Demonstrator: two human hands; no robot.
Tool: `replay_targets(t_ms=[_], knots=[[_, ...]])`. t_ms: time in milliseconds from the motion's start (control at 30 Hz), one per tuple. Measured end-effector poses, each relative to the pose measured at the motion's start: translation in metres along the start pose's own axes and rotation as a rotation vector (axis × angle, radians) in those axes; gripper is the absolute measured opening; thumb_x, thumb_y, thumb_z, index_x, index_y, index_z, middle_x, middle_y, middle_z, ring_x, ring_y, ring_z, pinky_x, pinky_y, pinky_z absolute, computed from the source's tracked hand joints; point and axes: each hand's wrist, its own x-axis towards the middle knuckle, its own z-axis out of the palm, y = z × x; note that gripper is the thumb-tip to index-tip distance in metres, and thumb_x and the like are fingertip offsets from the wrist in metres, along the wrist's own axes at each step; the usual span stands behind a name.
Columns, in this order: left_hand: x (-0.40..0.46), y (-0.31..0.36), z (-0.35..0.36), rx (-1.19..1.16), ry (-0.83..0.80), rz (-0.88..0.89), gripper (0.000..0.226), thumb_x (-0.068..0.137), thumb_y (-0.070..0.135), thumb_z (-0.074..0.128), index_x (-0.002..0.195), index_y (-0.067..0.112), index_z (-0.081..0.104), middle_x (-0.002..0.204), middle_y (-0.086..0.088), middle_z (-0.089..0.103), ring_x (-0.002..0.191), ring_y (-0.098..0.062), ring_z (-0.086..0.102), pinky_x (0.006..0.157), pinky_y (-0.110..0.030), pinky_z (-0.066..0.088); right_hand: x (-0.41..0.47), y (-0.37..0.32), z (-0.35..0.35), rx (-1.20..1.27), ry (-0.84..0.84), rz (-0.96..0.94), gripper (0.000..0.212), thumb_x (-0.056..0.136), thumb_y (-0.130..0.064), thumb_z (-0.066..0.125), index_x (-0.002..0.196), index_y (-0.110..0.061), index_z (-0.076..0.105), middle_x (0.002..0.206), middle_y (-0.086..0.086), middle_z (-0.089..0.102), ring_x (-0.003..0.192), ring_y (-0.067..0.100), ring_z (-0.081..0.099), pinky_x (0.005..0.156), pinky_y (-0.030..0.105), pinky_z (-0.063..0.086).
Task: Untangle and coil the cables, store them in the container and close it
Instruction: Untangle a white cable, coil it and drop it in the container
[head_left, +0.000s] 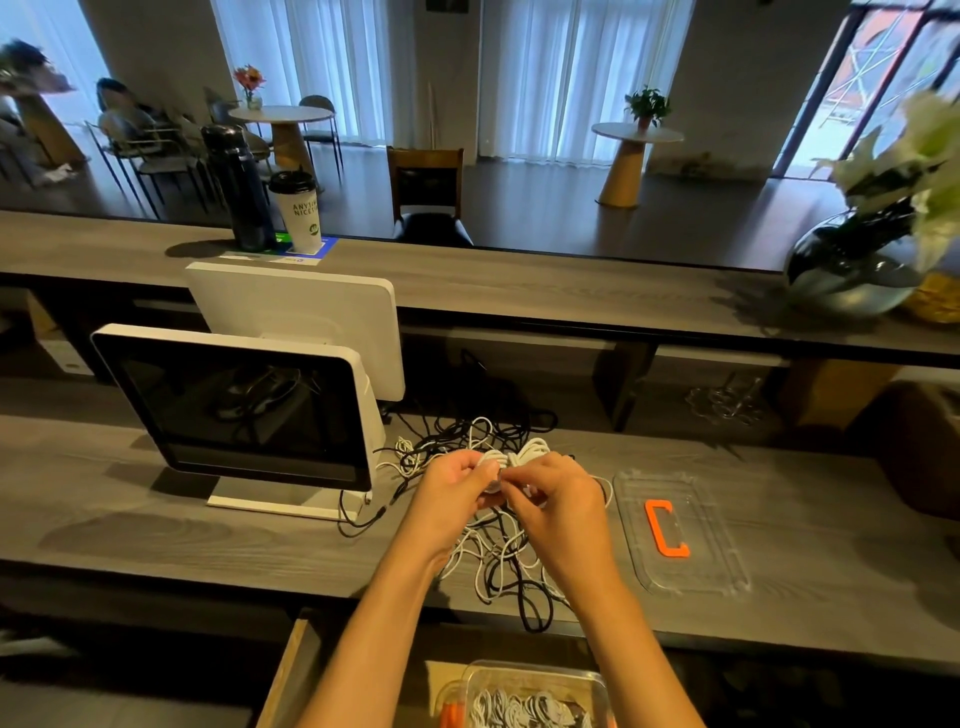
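I see both hands meeting above the counter (156, 525). My left hand (451, 493) and right hand (556, 499) each pinch the white coil (511, 457), fingers curled around it. Under and beyond the grip lies the tangle (498, 561) of black and white cables. Right of the grip lies the clear lid (727, 566) with its orange handle (666, 527). Below the wrists, the container (535, 696) holds white coils.

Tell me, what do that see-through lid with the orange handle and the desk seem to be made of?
The lid looks like clear, glossy plastic: the desk grain shows through it. Its orange handle looks like matte moulded plastic. The desk shows grey wood grain, possibly laminate rather than solid wood.
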Motion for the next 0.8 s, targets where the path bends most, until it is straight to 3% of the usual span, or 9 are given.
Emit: replay_targets(t_ms=[67, 133, 300, 467, 600, 800], knots=[[0.001, -0.001, 0.004, 0.107, 0.045, 0.050, 0.019, 0.101, 0.011, 0.052, 0.090, 0.009, 0.067, 0.078, 0.002, 0.071, 0.072, -0.003, 0.068, 0.065, -0.016, 0.051, -0.002, -0.001, 0.004, -0.052, 0.029, -0.041, 0.014, 0.083, -0.017, 0.078, 0.096, -0.022, 0.079, 0.082, -0.005, 0.064, 0.079, 0.012, 0.056, 0.066, 0.030, 0.052], [0.000, -0.003, 0.006, 0.123, 0.072, 0.073, 0.020, 0.101, 0.015, 0.054, 0.088, 0.011, 0.069, 0.077, 0.001, 0.071, 0.075, -0.008, 0.069, 0.065, -0.017, 0.052, -0.002, -0.003, 0.005, -0.044, 0.079, -0.020, 0.012, 0.083, -0.016, 0.078, 0.094, -0.020, 0.079, 0.080, -0.003, 0.064, 0.078, 0.013, 0.057, 0.065, 0.031, 0.052], [-0.004, 0.002, -0.005, -0.295, -0.089, -0.086, 0.017, 0.100, 0.007, 0.053, 0.099, 0.000, 0.068, 0.092, -0.009, 0.074, 0.092, -0.017, 0.072, 0.078, -0.024, 0.056, 0.001, -0.005, 0.002, 0.023, 0.056, 0.035, 0.012, 0.087, -0.016, 0.075, 0.097, -0.019, 0.078, 0.084, -0.007, 0.063, 0.083, 0.011, 0.057, 0.071, 0.021, 0.047], [-0.002, 0.002, -0.008, -0.369, -0.092, -0.155, 0.017, 0.097, -0.001, 0.053, 0.106, -0.005, 0.066, 0.101, -0.016, 0.073, 0.101, -0.026, 0.069, 0.092, -0.035, 0.056, 0.002, 0.000, -0.002, 0.061, 0.041, 0.034, 0.011, 0.085, -0.021, 0.077, 0.096, -0.022, 0.079, 0.085, -0.010, 0.067, 0.083, 0.007, 0.061, 0.072, 0.030, 0.055], [-0.002, 0.003, -0.001, -0.322, -0.057, -0.130, 0.015, 0.098, -0.002, 0.052, 0.100, -0.001, 0.067, 0.088, -0.008, 0.075, 0.086, -0.017, 0.071, 0.077, -0.026, 0.058, 0.001, -0.002, -0.002, -0.084, 0.089, -0.024, 0.012, 0.081, -0.020, 0.080, 0.093, -0.023, 0.079, 0.082, -0.007, 0.068, 0.077, 0.012, 0.062, 0.064, 0.033, 0.056], [-0.001, -0.004, 0.011, -0.044, 0.054, 0.055, 0.013, 0.098, 0.006, 0.058, 0.095, 0.012, 0.069, 0.092, -0.005, 0.075, 0.088, -0.016, 0.071, 0.082, -0.030, 0.058, -0.003, 0.001, 0.003, -0.163, 0.188, -0.060, 0.014, 0.076, -0.012, 0.084, 0.088, -0.017, 0.078, 0.076, -0.004, 0.067, 0.069, 0.013, 0.061, 0.057, 0.030, 0.054]])
